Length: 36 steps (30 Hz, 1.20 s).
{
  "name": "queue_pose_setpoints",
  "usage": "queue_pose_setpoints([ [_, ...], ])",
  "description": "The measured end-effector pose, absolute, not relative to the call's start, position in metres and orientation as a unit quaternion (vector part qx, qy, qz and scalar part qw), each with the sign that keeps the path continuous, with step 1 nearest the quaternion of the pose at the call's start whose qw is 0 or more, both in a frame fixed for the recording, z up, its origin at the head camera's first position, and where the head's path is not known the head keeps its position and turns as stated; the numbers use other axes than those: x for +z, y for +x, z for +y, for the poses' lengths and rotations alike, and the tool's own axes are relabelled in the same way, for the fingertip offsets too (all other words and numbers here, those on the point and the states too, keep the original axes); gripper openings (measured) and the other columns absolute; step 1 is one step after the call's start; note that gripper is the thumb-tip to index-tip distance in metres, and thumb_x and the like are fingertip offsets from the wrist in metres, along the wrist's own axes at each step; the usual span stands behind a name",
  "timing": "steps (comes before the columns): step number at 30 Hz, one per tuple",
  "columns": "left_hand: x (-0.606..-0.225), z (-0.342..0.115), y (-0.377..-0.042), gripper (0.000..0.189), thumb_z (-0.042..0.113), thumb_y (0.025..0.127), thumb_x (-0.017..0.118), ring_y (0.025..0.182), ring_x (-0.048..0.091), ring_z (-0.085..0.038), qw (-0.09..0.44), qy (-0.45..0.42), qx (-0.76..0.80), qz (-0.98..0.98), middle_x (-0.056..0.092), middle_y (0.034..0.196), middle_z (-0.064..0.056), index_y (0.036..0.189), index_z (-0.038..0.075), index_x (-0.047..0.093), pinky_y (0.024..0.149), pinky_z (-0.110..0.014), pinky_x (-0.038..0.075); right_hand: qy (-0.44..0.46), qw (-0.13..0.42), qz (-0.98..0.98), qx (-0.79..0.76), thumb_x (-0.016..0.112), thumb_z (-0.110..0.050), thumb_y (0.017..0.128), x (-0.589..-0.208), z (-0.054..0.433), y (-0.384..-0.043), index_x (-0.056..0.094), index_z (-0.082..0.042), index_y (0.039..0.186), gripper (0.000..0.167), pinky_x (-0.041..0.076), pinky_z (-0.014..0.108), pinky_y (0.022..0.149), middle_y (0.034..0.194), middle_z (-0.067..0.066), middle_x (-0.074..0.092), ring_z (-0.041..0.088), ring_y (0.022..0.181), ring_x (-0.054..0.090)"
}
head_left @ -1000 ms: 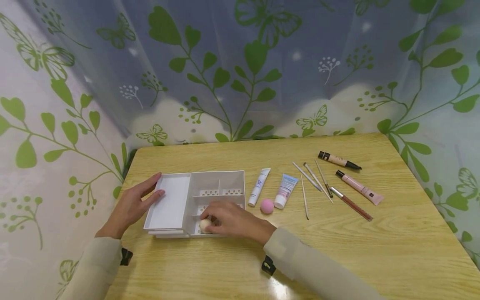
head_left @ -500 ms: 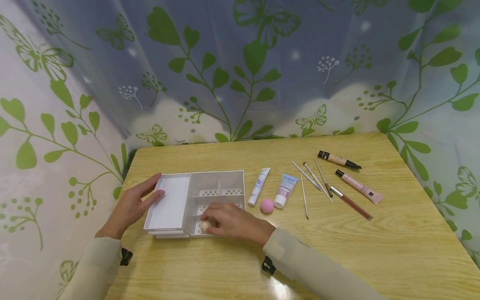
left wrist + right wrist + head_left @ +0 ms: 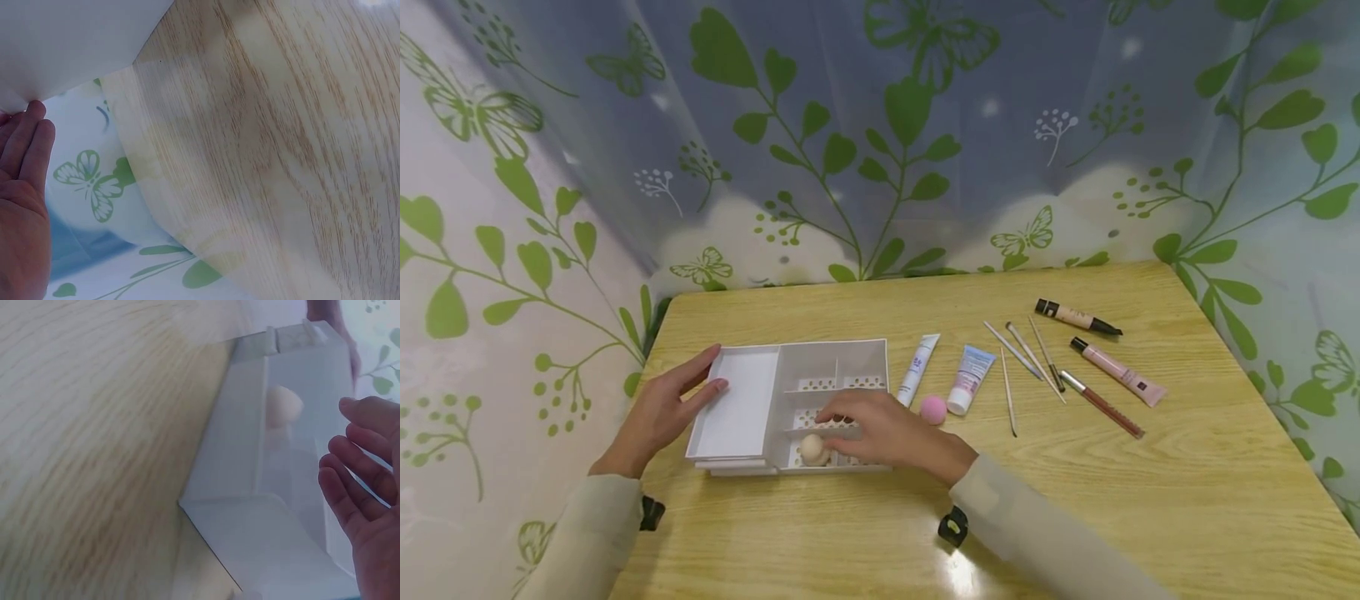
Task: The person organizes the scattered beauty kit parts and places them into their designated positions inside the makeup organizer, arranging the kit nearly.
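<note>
A white storage box [image 3: 741,404] with a flat tray on its left and divided compartments on its right sits on the wooden table. My left hand [image 3: 658,417] rests against its left side, thumb over the rim; straight fingers [image 3: 28,147] touch the wall in the left wrist view. A cream-coloured ball-like makeup sponge [image 3: 812,450] lies in the front compartment beside the tray. Over the compartments, just right of the sponge, my right hand [image 3: 887,427] has its fingers spread apart, holding nothing. It partly hides the compartments on that side.
Right of the box lie a white tube [image 3: 919,368], a pink ball-like sponge [image 3: 933,409] and a blue-and-white tube [image 3: 972,379]. Several thin brushes [image 3: 1009,392] follow. Further right are a beige tube [image 3: 1075,317], a pink tube [image 3: 1118,371] and a reddish-brown lip-gloss tube [image 3: 1102,404].
My right hand has let go of the cream sponge and moved up and to the right, leaving it in the compartment. The left hand and the box keep their places.
</note>
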<state>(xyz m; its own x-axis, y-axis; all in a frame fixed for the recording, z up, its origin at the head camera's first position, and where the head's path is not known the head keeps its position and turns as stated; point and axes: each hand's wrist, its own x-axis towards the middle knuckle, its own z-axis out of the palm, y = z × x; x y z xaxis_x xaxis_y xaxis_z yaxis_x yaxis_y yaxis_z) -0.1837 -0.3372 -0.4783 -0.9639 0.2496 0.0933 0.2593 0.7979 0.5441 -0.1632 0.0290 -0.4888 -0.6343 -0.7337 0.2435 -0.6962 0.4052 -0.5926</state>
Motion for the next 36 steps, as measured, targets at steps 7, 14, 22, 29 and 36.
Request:
queue_pose_setpoints([
  [7, -0.479, -0.338, -0.184, 0.067, 0.032, 0.108, 0.071, 0.14, 0.062, -0.048, 0.01, -0.13, -0.29, -0.948, 0.052, 0.163, -0.024, 0.166, 0.008, 0.046, 0.112, -0.061, 0.05, -0.407, 0.027, 0.829, -0.382, 0.079, -0.021, 0.101, -0.477, 0.054, -0.164, 0.077, -0.007, 0.129, 0.031, 0.062, 0.036, 0.098, 0.123, 0.005, 0.078, 0.022, 0.11, 0.074],
  [14, -0.481, -0.338, -0.185, 0.067, 0.034, 0.109, 0.069, 0.14, 0.061, -0.048, 0.012, -0.132, -0.292, -0.947, 0.052, 0.163, -0.024, 0.166, 0.007, 0.045, 0.111, -0.059, 0.049, -0.383, -0.013, 0.83, -0.406, 0.083, -0.018, 0.098, -0.469, 0.082, -0.166, 0.078, -0.01, 0.124, 0.028, 0.064, 0.044, 0.091, 0.12, 0.004, 0.08, 0.024, 0.104, 0.074],
  [22, -0.479, -0.337, -0.183, 0.067, 0.031, 0.108, 0.071, 0.139, 0.061, -0.049, 0.01, -0.131, -0.296, -0.946, 0.052, 0.163, -0.025, 0.165, 0.007, 0.046, 0.111, -0.06, 0.049, -0.356, -0.032, 0.837, -0.415, 0.084, -0.017, 0.097, -0.468, 0.109, -0.169, 0.079, -0.014, 0.123, 0.026, 0.064, 0.041, 0.093, 0.122, -0.001, 0.08, 0.015, 0.104, 0.073],
  [29, -0.48, -0.338, -0.183, 0.067, 0.032, 0.108, 0.07, 0.139, 0.062, -0.048, 0.009, -0.131, -0.294, -0.947, 0.052, 0.163, -0.024, 0.166, 0.008, 0.046, 0.111, -0.06, 0.049, -0.342, -0.026, 0.838, -0.424, 0.083, -0.017, 0.097, -0.468, 0.121, -0.17, 0.079, -0.011, 0.124, 0.027, 0.063, 0.038, 0.097, 0.12, 0.004, 0.08, 0.017, 0.107, 0.074],
  [36, -0.48, -0.337, -0.183, 0.066, 0.032, 0.108, 0.07, 0.139, 0.062, -0.048, 0.01, -0.133, -0.295, -0.946, 0.052, 0.163, -0.025, 0.165, 0.008, 0.046, 0.111, -0.061, 0.048, -0.332, -0.031, 0.842, -0.423, 0.082, -0.019, 0.098, -0.472, 0.133, -0.171, 0.079, -0.011, 0.123, 0.026, 0.063, 0.04, 0.098, 0.12, 0.004, 0.081, 0.026, 0.109, 0.076],
])
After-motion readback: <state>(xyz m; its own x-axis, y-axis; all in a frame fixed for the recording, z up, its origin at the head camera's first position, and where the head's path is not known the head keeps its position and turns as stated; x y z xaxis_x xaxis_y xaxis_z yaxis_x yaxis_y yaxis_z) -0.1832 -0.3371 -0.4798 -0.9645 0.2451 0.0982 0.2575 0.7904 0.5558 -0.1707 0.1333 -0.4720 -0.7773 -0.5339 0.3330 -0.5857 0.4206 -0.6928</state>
